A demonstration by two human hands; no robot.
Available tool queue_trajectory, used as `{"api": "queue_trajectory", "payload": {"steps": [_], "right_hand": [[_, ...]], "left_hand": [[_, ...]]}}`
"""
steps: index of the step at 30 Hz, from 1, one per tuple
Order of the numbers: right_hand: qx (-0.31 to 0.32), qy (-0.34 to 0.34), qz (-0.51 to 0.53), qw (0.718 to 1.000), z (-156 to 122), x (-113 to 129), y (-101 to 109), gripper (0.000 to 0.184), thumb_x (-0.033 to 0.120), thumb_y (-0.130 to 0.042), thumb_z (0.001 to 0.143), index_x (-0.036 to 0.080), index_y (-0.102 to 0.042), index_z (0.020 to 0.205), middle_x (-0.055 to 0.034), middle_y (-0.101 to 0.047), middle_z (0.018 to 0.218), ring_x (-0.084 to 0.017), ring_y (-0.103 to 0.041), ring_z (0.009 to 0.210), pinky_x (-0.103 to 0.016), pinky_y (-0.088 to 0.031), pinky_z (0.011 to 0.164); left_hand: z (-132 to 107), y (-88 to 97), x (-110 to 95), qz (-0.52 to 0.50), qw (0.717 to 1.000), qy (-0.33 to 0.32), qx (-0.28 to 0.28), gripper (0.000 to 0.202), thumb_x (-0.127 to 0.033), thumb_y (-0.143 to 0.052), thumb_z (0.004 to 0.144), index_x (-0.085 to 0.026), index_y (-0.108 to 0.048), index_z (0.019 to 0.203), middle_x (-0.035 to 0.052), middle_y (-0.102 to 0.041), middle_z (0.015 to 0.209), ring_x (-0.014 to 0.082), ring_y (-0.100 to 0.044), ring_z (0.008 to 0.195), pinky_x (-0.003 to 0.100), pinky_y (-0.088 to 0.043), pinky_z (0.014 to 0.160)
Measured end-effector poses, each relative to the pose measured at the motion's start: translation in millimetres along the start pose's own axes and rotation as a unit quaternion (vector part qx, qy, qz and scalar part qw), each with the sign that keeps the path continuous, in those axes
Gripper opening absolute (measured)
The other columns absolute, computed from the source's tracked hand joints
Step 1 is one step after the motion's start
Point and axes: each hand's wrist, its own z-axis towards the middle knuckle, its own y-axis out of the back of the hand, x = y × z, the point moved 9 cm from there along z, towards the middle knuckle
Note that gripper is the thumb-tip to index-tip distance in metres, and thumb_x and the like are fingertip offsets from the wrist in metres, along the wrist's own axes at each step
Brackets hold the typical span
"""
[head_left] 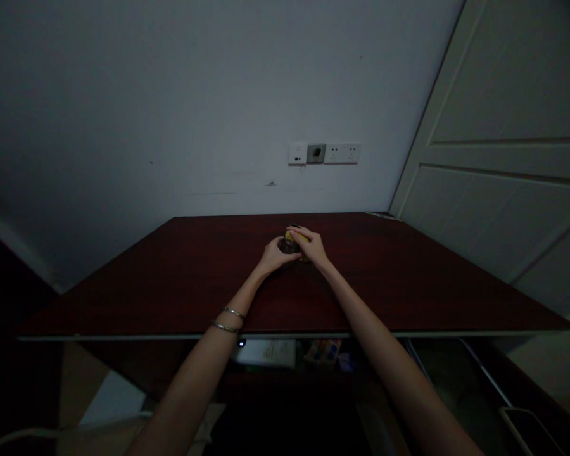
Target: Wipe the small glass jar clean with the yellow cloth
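Observation:
A small dark, see-through jar (289,247) with a yellow lid (289,235) is at the far middle of the dark red tabletop (209,272). My left hand (272,256) is closed around the jar's left and near side. From above and the right, my right hand (315,246) grips the yellow lid, its fingers bent over it. Both hands hide much of the jar, and its contents are too dark to make out. Two metal bangles circle my left wrist.
Behind the table stands a pale wall with a row of sockets (325,153). A white panelled door (508,145) borders the right side. Under the front edge, a shelf holds a white box (268,353) and small packets (323,352). A phone-like object (532,430) lies lower right.

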Motion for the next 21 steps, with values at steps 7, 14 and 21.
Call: {"api": "queue_trajectory", "payload": {"steps": [7,14,21], "right_hand": [[-0.018,-0.056,0.046,0.997,3,-14,7,0.033,0.041,-0.059,0.07,0.018,-0.067,0.092,-0.0073,-0.066,0.099,-0.022,-0.058,0.097,-0.036,-0.043,0.089],[0.02,0.025,0.027,0.999,0,11,-1,0.029,0.039,-0.06,0.07,0.022,-0.067,0.092,-0.005,-0.058,0.115,-0.02,-0.048,0.112,-0.033,-0.035,0.097],[0.007,-0.05,0.044,0.998,2,-9,3,0.036,0.042,-0.055,0.072,0.019,-0.065,0.098,-0.0052,-0.064,0.104,-0.022,-0.056,0.101,-0.035,-0.041,0.09]], "left_hand": [[-3,-2.5,-11,-0.055,0.998,0.006,0.007,0.063,-0.027,-0.079,0.042,-0.011,-0.056,0.098,0.0086,-0.062,0.092,0.0189,-0.057,0.085,0.032,-0.043,0.08],[-5,3.7,-19,-0.102,0.994,0.037,-0.016,0.051,-0.029,-0.074,0.053,-0.008,-0.055,0.095,0.0088,-0.062,0.089,0.016,-0.057,0.079,0.03,-0.044,0.075],[-4,-4.9,-8,-0.13,0.989,0.061,0.025,0.055,-0.032,-0.077,0.049,-0.008,-0.055,0.094,0.0083,-0.062,0.089,0.0163,-0.058,0.077,0.031,-0.047,0.074]]}}
